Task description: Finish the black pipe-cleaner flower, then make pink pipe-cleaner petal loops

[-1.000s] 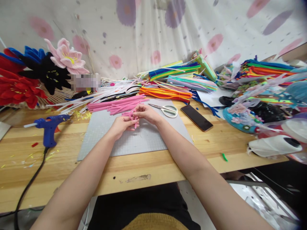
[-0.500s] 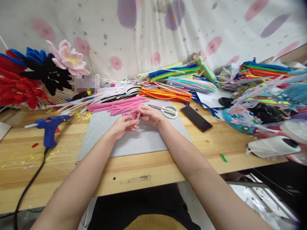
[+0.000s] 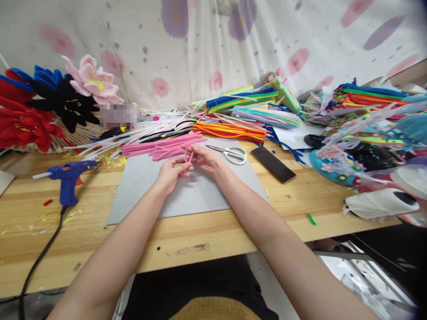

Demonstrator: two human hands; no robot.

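Note:
A pink pipe cleaner (image 3: pixel 187 154), bent into a loop, is held between my two hands over the grey cutting mat (image 3: pixel 140 195). My left hand (image 3: pixel 172 172) pinches its lower part between thumb and fingers. From the upper right, my right hand (image 3: pixel 203 158) grips the loop with its fingertips. Just behind my hands lies a pile of pink pipe cleaners (image 3: pixel 160 146). To the right of my right hand, scissors with white handles (image 3: pixel 235 155) rest on the mat, their blades pointing left.
A blue glue gun (image 3: pixel 69 178) with a black cord stands at left. Right of the mat lies a dark phone (image 3: pixel 273 165). Orange pipe cleaners (image 3: pixel 230 132) lie bundled behind. Fuzzy flowers (image 3: pixel 95 82) stand back left; a white roll (image 3: pixel 380 203) lies at right.
The pink loop has opened a little and stands up more clearly between my fingers. My right hand has shifted slightly left; both hands keep their hold.

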